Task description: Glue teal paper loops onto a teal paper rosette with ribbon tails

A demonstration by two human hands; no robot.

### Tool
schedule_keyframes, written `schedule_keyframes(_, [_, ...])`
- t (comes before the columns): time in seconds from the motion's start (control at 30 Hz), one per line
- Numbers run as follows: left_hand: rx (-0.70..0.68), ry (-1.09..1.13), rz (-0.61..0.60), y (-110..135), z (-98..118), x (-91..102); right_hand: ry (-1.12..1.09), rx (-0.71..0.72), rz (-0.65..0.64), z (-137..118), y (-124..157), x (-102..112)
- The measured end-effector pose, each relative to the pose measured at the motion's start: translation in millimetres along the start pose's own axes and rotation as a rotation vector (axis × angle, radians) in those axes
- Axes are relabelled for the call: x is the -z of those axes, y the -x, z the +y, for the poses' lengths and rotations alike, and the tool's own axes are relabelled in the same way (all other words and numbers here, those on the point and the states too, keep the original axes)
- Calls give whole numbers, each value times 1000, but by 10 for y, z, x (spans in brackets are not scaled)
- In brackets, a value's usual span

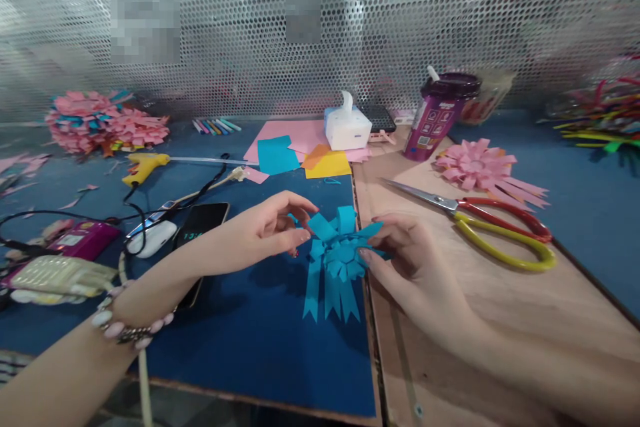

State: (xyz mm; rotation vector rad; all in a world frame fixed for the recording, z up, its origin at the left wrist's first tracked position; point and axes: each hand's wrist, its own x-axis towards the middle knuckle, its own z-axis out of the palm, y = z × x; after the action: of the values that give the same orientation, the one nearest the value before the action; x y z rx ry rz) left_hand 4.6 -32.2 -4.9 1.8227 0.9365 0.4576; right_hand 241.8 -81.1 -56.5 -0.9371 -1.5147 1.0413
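A blue paper rosette (345, 255) with looped petals and notched ribbon tails is held up in front of me, above the line where the blue and wooden tabletops meet. My right hand (407, 257) pinches a petal at its right side between thumb and fingers. At its left edge, my left hand (280, 230) has thumb and fingers curled around a petal; a bit of blue paper shows behind the fingers. Large scissors (465, 207) with one red and one yellow handle lie on the wood beyond my right hand. A pink paper rosette (477, 167) rests behind them.
A yellow glue gun (143, 167), a phone (205, 227), a white mouse-like object (153, 239) and cables lie left. Coloured paper (277, 155), a tissue pack (347, 127) and a purple cup (437, 117) stand further back. Pink paper flowers (85, 123) sit far left. Perforated metal (240, 27) closes the back.
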Motion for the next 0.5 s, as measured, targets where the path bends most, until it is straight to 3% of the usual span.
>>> schedule_keyframes(0.5, [-107, -263, -90, 0, 45, 18, 120, 120, -3, 9, 129, -32])
